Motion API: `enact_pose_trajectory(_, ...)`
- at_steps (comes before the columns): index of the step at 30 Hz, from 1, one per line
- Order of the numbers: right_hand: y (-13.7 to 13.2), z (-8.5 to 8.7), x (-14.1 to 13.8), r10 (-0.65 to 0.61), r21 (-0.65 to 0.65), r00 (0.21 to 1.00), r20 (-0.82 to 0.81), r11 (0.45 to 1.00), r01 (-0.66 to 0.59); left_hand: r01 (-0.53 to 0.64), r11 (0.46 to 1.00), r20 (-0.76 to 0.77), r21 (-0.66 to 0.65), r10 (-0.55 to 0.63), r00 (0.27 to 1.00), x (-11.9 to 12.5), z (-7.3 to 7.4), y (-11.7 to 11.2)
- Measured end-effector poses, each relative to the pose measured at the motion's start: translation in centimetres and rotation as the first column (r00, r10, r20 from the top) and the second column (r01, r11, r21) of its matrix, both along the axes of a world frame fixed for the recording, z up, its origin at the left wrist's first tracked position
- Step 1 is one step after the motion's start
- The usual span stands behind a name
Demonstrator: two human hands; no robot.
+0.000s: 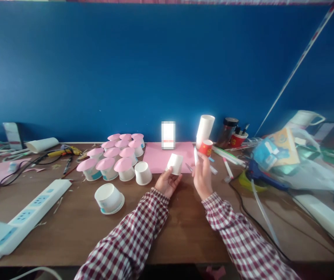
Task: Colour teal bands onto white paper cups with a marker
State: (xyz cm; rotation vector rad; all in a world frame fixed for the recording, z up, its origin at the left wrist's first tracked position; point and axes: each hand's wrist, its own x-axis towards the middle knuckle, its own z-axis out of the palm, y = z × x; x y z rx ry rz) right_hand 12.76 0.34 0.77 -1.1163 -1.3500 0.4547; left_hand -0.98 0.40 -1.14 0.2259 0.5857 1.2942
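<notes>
My left hand is closed on a small white paper cup, which it holds tilted in front of me. To its right, my right hand pinches a slim white pen that points upward, apart from the cup. Under and behind the hands lies a sheet of pink paper. Left of my left hand an upside-down white cup stands on the table. A wider white paper tub sits nearer to me. Just past my right hand are a red cup and a tall white stack of cups.
Several white tubs topped with pink discs stand in rows at the left. A power strip lies at the front left. On the right are a brown jar, a blue glue gun, plastic bags and loose cables.
</notes>
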Motion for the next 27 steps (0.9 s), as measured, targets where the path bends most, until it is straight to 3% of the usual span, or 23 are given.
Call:
enact_pose_trajectory(11, 0.1, -0.6, -0.1, 0.035, -0.013, 0.999, -0.008, 0.999, -0.035, -0.13, 0.991, -0.004, -0.008, 0.13, 0.992, 0.3, -0.3, 0.2)
enact_pose_trajectory(17, 0.0, -0.9, -0.4, 0.025, 0.07, 0.994, 0.108, 0.997, -0.032, -0.07, 0.998, -0.025, 0.005, 0.07, 0.997, 0.5, -0.1, 0.7)
enact_pose_trajectory(24, -0.7, 0.2, -0.4, -0.057, 0.169, 0.983, 0.173, 0.985, 0.028, -0.058, 0.998, 0.006, -0.021, 0.058, 0.998, 1.2, 0.6, 2.1)
enact_pose_trajectory(27, -0.8, 0.5, 0.2, -0.009, 0.149, 0.981, 0.193, 0.989, -0.021, -0.04, 0.999, 0.051, -0.033, 0.042, 0.998, 1.4, 0.4, 1.9)
